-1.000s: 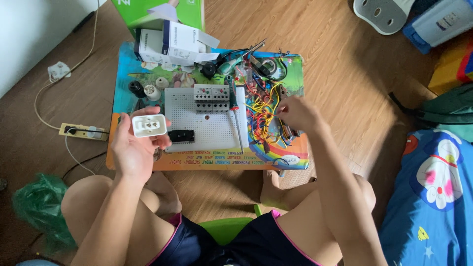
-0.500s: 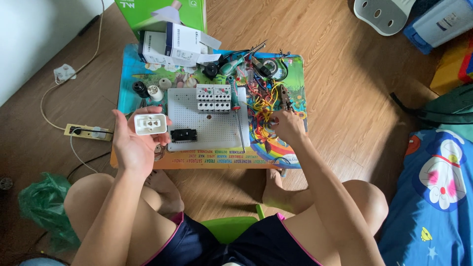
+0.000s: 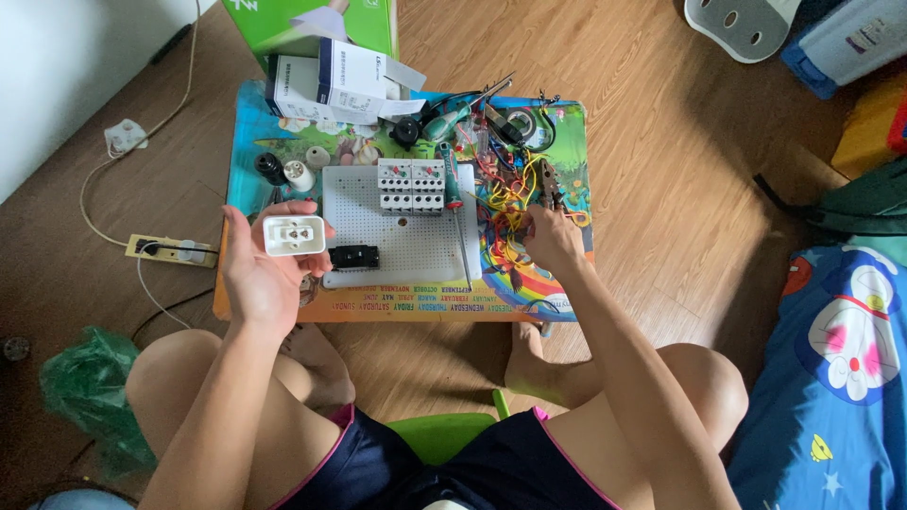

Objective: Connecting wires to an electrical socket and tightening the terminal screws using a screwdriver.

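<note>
A single head-worn camera looks almost straight down from above the seated person, close enough to frame the thighs, both forearms and the whole small colourful table [image 3: 283,312] on the wooden floor [image 3: 680,189].

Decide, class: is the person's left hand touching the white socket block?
Touching. The head view shows the left hand palm up, with the white socket block resting against its fingers and thumb, no gap showing.

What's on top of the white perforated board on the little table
On the white perforated board sit a row of white circuit breakers, a small black block and a green-handled screwdriver. Whatever lies beneath them is hidden.
</note>
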